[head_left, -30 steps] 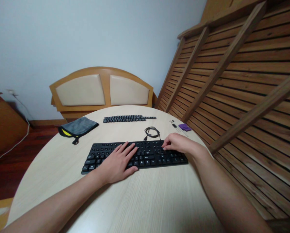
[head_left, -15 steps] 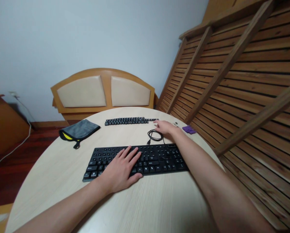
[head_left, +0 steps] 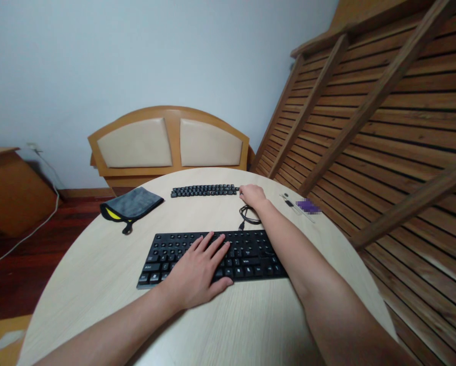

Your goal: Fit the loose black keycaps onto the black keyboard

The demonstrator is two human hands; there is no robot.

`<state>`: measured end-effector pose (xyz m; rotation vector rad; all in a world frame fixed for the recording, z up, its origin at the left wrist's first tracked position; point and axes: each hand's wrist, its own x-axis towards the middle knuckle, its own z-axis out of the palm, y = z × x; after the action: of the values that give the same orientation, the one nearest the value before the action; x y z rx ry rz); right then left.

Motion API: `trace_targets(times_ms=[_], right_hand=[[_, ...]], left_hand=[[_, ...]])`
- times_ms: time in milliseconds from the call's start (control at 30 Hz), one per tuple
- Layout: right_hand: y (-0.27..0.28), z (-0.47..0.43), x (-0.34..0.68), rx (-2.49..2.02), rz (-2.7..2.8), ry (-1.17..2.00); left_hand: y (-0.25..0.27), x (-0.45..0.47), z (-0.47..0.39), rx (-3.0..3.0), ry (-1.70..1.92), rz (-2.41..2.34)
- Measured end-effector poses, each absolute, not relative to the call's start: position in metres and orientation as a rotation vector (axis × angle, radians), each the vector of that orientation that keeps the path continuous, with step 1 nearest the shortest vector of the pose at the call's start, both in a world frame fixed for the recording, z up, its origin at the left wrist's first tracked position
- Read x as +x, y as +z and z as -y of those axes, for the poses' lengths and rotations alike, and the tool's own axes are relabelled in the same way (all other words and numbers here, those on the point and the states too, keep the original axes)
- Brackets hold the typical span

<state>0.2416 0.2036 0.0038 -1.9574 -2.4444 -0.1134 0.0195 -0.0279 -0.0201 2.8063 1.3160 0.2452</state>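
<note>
A black computer keyboard point(head_left: 250, 260) lies across the table in front of me. Spread flat over its left and middle keys is my left hand point(head_left: 197, 272), fingers apart. Farther back, rows of loose black keycaps point(head_left: 203, 190) stand on the tabletop. My right hand point(head_left: 252, 195) is at the right end of these rows, its fingers curled together on the table. What sits between those fingertips is hidden. A coiled black cable point(head_left: 248, 216) with a USB plug lies just below this hand, and my right forearm covers the keyboard's right end.
A grey cloth pouch point(head_left: 134, 205) with yellow lining lies left on the round table point(head_left: 98, 274). At right are a purple item point(head_left: 308, 206), blurred, and thin small tools point(head_left: 289, 203). A slatted wooden frame point(head_left: 365, 132) leans beyond the right edge.
My right hand has shifted left along the keycaps, and its fingers have closed up. The left hand stays flat on the keyboard. The view has turned slightly left.
</note>
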Motion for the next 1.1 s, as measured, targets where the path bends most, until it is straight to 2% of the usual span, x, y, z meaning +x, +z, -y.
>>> trace_targets(times_ms=[233, 367, 400, 467, 567, 867, 1100], right_hand=[[0.017, -0.164, 0.263, -1.770, 2.415, 0.050], [0.023, -0.122, 0.286, -1.560, 2.426, 0.246], [0.024, -0.111, 0.293, -1.486, 2.434, 0.336], [0.023, -0.089, 0.307, -1.230, 2.343, 0.717], [0.018, -0.063, 0.327, -1.176, 2.214, 0.966], [0.011, -0.047, 0.348, -1.173, 2.236, 1.050], [0.007, -0.048, 0.345, -1.019, 2.363, 0.926]], left_hand=[[-0.019, 0.020, 0.028, 2.817, 0.231, -1.317], [-0.020, 0.020, 0.028, 2.826, 0.271, -1.308], [-0.020, 0.020, 0.028, 2.827, 0.271, -1.311], [-0.020, 0.020, 0.028, 2.827, 0.259, -1.317], [-0.021, 0.019, 0.028, 2.824, 0.260, -1.320], [-0.023, 0.016, 0.026, 2.844, 0.264, -1.304], [-0.023, 0.016, 0.026, 2.854, 0.284, -1.294]])
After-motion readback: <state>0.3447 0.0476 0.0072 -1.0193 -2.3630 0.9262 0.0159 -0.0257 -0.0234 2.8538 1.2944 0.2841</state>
